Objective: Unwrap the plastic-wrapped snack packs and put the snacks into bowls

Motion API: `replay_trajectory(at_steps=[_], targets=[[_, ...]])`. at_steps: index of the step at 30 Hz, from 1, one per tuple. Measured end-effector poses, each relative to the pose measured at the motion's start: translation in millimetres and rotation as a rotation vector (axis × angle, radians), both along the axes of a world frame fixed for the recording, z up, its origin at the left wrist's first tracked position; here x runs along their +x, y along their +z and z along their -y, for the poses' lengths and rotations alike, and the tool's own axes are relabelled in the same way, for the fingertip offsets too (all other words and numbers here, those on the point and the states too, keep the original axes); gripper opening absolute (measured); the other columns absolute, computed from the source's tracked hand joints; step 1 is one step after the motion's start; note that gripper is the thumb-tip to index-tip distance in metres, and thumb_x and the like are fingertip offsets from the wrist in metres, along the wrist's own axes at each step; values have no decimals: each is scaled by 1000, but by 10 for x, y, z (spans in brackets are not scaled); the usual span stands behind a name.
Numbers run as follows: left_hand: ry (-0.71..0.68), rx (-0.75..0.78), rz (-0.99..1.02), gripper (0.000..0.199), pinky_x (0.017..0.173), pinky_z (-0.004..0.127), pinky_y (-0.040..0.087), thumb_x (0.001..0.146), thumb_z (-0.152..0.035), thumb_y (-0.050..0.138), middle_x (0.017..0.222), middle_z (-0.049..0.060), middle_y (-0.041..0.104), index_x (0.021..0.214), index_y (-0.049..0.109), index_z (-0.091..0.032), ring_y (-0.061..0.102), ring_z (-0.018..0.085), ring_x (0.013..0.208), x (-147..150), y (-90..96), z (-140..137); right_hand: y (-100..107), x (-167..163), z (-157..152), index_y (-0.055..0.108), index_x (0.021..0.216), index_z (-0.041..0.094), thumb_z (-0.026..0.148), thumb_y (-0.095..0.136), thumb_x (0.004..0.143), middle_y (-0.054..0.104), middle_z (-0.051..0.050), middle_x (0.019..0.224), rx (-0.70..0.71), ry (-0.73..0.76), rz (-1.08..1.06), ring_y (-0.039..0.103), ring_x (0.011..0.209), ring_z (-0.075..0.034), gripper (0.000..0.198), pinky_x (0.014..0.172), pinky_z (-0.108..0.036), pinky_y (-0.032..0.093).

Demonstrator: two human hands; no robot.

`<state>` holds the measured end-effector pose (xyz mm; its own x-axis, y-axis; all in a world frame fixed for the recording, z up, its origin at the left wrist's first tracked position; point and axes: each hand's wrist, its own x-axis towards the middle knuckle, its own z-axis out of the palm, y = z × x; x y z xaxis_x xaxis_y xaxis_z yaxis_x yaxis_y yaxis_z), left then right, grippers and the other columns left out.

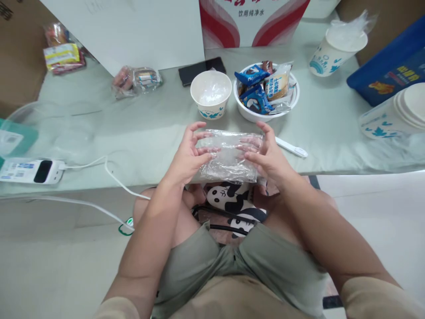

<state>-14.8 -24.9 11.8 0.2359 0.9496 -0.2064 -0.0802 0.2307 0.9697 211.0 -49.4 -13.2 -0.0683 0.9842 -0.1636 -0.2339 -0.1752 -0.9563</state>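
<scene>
A crinkled clear plastic bag spans the space between my two hands at the near edge of the table. My left hand grips its left side, with thumb and fingers curved round it. On the right side my right hand has its thumb in front, and its fingers show through the film behind. Just beyond the bag stands a white paper cup with clear plastic inside. Beside that cup, a white bowl holds several wrapped snacks in blue and clear packets.
A white plastic stick lies right of my right hand. Behind are a black phone and wrapped snacks. At right stand stacked paper cups, a plastic-stuffed cup and a blue bag. A white device trails a cable at left.
</scene>
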Motion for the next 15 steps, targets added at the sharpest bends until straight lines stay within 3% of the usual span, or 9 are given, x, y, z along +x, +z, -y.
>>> replay_trajectory(at_steps=[3,5,7,10,12,15], targets=[[55,-66,77,87,84,30,58,57,-17,89,130,3,61,132,49,-38,72,22,107,-19,33,-17,-28,-28,10,57,107,29,36,91,62,71,-4,108,-114,83,3,72,97,-22,56,82,-38,62],[51,-136,153,78,89,31,59,59,-20,89,131,4,64,127,55,-32,72,23,110,-37,43,-17,-21,-50,27,58,89,24,37,87,68,73,-4,104,-170,100,-7,72,90,-19,38,81,-36,62],[-8,-217,182,59,89,32,59,63,-26,88,125,6,69,116,62,-25,73,22,106,-40,38,-5,2,-69,47,55,80,23,38,84,70,74,-3,97,-183,87,-39,72,84,-17,35,79,-34,61],[-126,-273,37,31,69,26,57,74,-31,81,94,4,74,100,69,-19,71,15,77,-12,17,22,39,-89,73,56,86,25,39,82,73,71,1,80,-184,74,-24,70,72,-16,32,68,-31,59],[-147,-266,-55,19,54,21,49,79,-29,76,72,-1,68,95,71,-19,62,10,59,12,19,38,54,-104,85,61,95,26,41,80,76,65,4,68,-184,81,8,66,62,-15,30,60,-29,56],[-142,-270,-25,21,44,20,44,79,-27,74,57,-7,55,100,70,-22,52,9,47,17,60,50,72,-126,85,63,107,29,43,76,78,55,8,56,-154,72,-6,57,49,-14,34,49,-27,51]])
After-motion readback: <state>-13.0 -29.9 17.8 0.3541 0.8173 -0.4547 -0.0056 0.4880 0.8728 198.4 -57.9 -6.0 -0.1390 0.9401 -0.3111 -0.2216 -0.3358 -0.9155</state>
